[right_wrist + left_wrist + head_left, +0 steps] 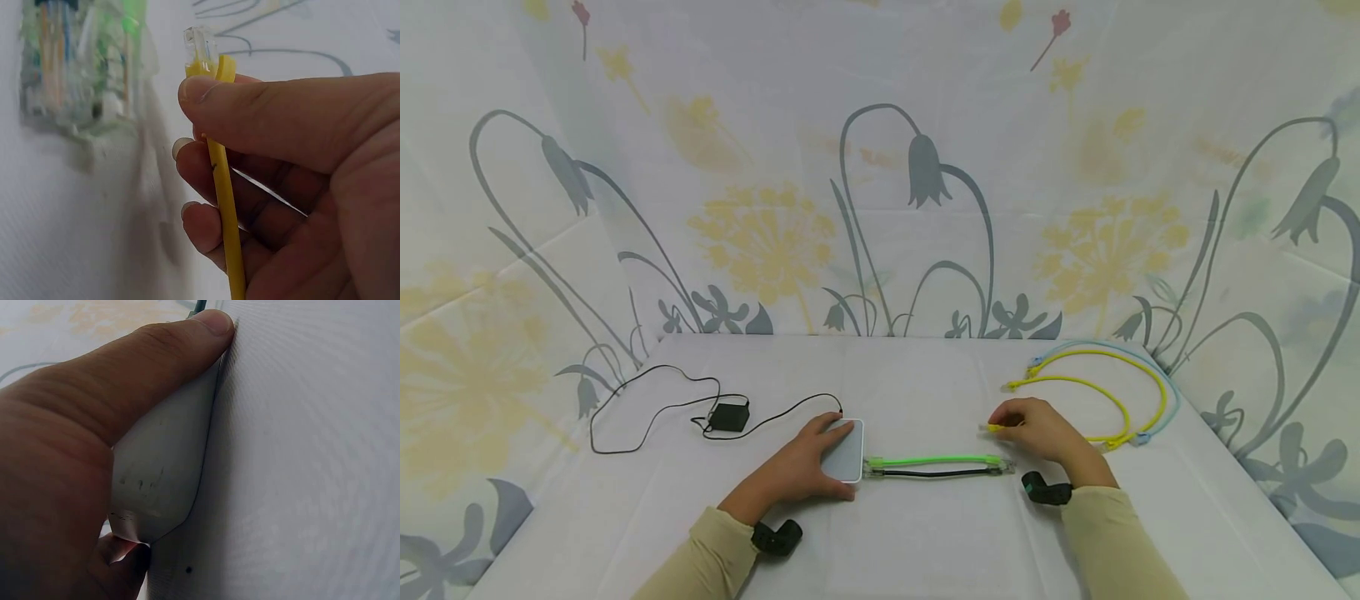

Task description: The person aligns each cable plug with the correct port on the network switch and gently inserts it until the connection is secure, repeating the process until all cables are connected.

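My left hand (796,468) grips a small white network switch box (844,457) on the table, thumb along its near side and fingers over its far side. A green network cable (936,460) and a black network cable (936,474) run from the box's right side, their far plugs lying side by side. Off to the right of those plugs, my right hand (1037,429) pinches a yellow network cable (226,206) between thumb and forefinger, just behind its clear plug (201,50). The plug points up past the fingertips in the right wrist view.
Behind my right hand, yellow cables (1078,380) and a light blue cable (1172,408) curve across the table. A black power adapter (728,417) lies left of the box, its thin cord (651,429) looped leftward. Patterned cloth (887,250) hangs at the back.
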A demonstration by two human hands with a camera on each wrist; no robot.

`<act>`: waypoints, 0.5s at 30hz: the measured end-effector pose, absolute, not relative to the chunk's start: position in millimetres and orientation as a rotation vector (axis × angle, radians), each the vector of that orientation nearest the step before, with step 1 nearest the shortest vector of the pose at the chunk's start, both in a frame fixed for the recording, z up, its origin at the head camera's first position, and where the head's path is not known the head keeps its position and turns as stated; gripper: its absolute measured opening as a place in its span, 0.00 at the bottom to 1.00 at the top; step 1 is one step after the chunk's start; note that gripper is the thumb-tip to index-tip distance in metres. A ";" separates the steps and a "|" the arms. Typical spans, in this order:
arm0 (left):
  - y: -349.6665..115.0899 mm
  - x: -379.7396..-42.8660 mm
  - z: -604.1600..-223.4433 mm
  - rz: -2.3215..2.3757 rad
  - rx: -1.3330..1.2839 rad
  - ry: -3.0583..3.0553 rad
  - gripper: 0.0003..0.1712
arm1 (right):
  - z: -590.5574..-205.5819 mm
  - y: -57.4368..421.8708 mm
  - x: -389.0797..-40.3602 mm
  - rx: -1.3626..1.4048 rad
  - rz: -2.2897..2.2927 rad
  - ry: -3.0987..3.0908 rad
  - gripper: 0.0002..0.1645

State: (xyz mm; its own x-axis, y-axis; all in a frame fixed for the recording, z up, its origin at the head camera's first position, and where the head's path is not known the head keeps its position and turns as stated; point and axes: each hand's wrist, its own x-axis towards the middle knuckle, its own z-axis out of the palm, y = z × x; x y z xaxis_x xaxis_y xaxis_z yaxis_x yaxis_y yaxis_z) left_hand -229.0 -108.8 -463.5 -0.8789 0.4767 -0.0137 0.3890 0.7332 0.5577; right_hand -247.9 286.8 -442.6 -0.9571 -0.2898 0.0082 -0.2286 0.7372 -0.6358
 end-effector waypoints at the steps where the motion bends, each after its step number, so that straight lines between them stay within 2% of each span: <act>1: -108.7 -229.0 -463.5 0.840 0.698 2.778 0.59 | -443.2 285.7 -248.1 -0.436 -1.020 2.842 0.07; 15: -110.2 -229.9 -464.9 0.857 0.748 2.793 0.58 | -448.5 271.2 -247.8 -0.461 -0.999 2.869 0.09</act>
State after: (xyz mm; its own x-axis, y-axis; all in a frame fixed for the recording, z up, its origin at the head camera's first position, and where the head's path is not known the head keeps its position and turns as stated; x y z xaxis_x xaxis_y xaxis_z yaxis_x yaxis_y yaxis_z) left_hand -229.9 -110.2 -464.9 -0.8696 0.4931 0.0240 0.4218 0.7167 0.5553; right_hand -247.8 271.2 -448.5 -0.9527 -0.3019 0.0335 -0.2574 0.7439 -0.6168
